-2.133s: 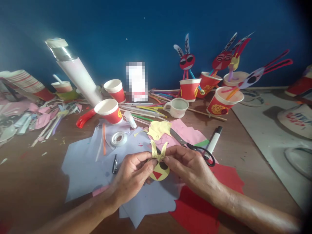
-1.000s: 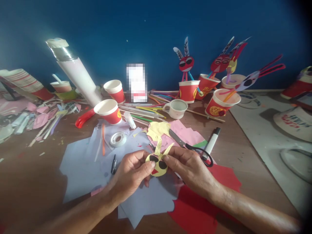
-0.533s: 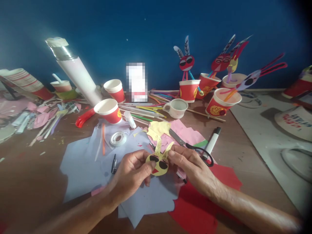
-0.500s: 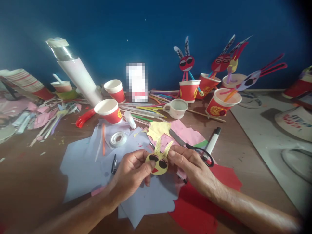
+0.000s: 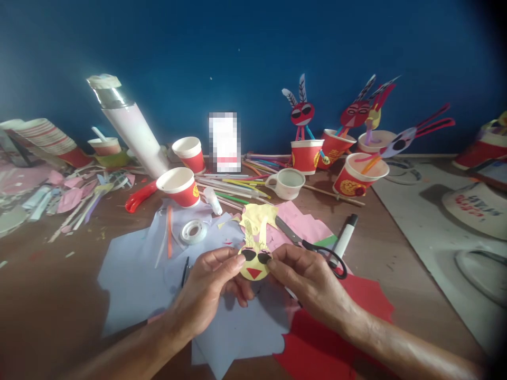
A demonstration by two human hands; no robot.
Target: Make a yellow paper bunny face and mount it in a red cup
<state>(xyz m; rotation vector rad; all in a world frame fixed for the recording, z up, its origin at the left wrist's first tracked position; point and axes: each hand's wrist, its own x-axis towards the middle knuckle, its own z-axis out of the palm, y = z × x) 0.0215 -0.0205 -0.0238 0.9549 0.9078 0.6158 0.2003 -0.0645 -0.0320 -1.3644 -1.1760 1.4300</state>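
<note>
Between my two hands is a yellow paper bunny face (image 5: 254, 262) with two upright ears, black eyes and a red triangular mouth. My left hand (image 5: 216, 277) pinches its left edge between thumb and fingers, the other fingers curled beneath. At its right edge, my right hand (image 5: 303, 272) grips it with thumb and forefinger by the eye. Under my hands lie sheets of light blue paper (image 5: 134, 279). Black-handled scissors (image 5: 293, 230) rest on pink paper just beyond my right hand, beside a white marker with a black cap (image 5: 344, 240).
A roll of tape (image 5: 193, 231), a paper cup (image 5: 179, 186), a mug (image 5: 287, 183) and pipe cleaners (image 5: 237, 188) lie behind the paper. Cups with paper figures (image 5: 307, 153) stand at the back right. Red paper (image 5: 320, 343) lies front right; a white flask (image 5: 132, 137) leans left.
My right hand has shifted from the ear down to the face's right edge. The face is now more level, its mouth fully uncovered by my left thumb.
</note>
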